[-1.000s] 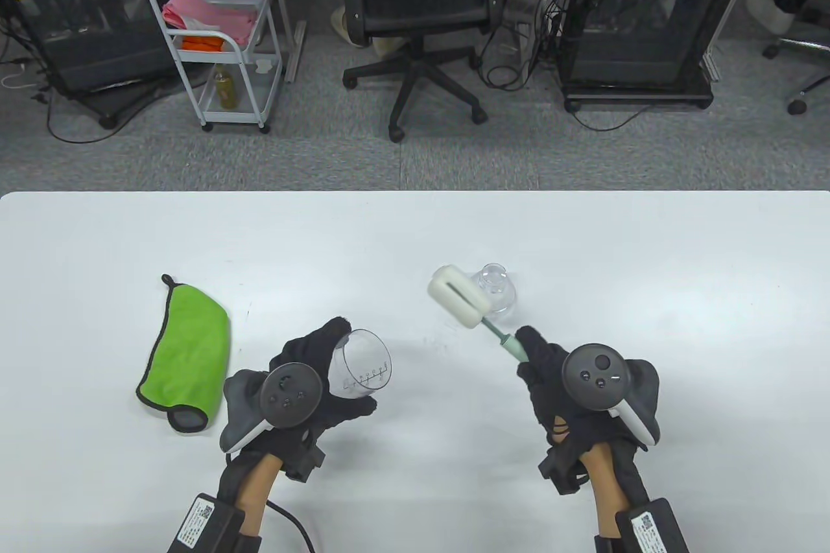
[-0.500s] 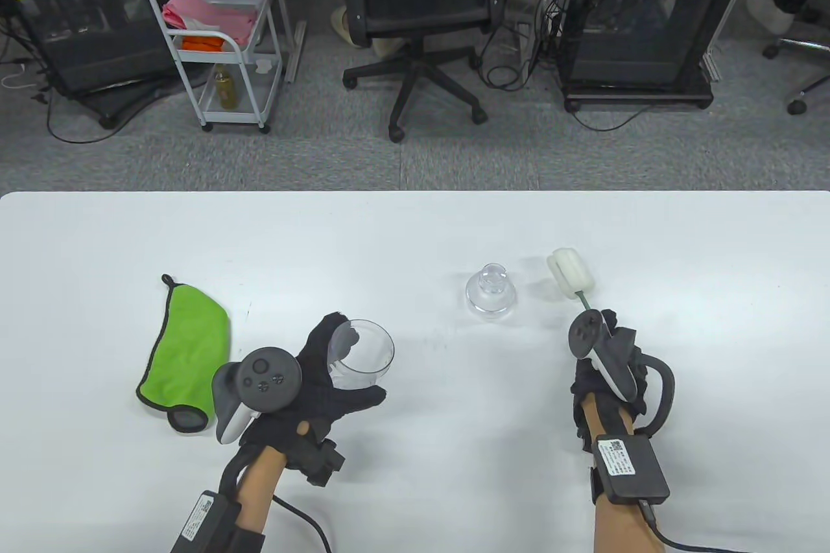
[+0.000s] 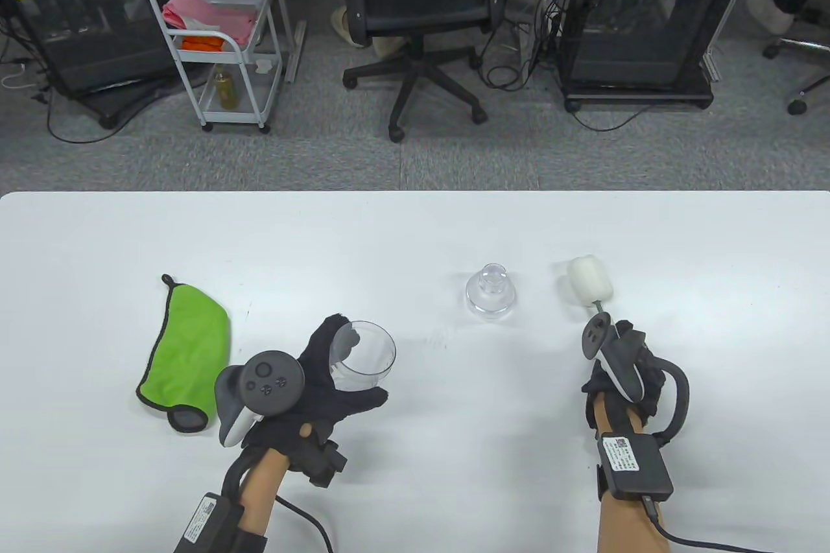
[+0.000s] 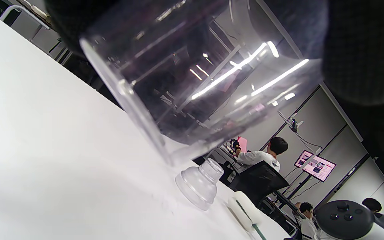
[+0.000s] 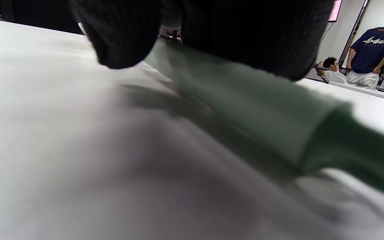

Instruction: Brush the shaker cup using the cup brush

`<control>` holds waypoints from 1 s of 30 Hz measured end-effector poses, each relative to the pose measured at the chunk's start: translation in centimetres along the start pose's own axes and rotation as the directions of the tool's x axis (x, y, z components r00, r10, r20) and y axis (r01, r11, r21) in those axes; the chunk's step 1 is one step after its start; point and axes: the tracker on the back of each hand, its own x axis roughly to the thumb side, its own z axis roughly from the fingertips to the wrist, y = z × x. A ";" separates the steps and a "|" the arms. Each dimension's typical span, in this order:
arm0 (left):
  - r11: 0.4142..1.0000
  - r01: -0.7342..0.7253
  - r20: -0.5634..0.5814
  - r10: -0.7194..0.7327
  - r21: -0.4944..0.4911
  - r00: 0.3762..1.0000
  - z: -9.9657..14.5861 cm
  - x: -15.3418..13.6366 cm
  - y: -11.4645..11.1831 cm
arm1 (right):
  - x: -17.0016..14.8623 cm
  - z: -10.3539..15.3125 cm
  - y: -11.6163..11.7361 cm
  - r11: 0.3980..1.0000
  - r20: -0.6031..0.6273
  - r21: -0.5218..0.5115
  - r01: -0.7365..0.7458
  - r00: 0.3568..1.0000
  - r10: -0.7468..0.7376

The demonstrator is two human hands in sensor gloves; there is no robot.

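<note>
My left hand [image 3: 324,378] grips the clear shaker cup [image 3: 364,364], held roughly upright just above the table with its open mouth up; the cup fills the left wrist view [image 4: 192,86]. My right hand [image 3: 619,365] holds the green handle [image 5: 245,113] of the cup brush, low over the table at the right. Its white sponge head [image 3: 590,281] points away from me and is outside the cup. The sponge also shows in the left wrist view [image 4: 243,208].
The clear cup lid [image 3: 491,297] stands on the table between the hands, also in the left wrist view [image 4: 200,185]. A folded green cloth [image 3: 188,352] lies to the left of my left hand. The white table [image 3: 415,229] ends at its far edge before an office chair.
My right hand swung the brush from near the lid out to the right and turned on its side, lowering toward the table. My left hand tipped the cup from tilted to mouth-up.
</note>
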 end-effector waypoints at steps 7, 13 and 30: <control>1.000 -0.007 0.007 0.007 -0.027 1.000 -0.1 0.2 -0.6 | 0.9 3.3 -6.2 0.966 0.136 -0.176 0.188 0.977 -0.166; 0.992 -0.121 -0.005 0.121 -0.040 0.993 -0.3 0.7 -1.4 | 5.9 10.7 -11.0 0.818 0.597 0.088 0.568 0.627 -0.499; 0.964 -0.266 -0.024 0.267 0.014 0.964 0.3 2.4 -1.2 | 11.2 15.6 -8.7 0.366 0.418 0.680 0.635 0.074 -0.905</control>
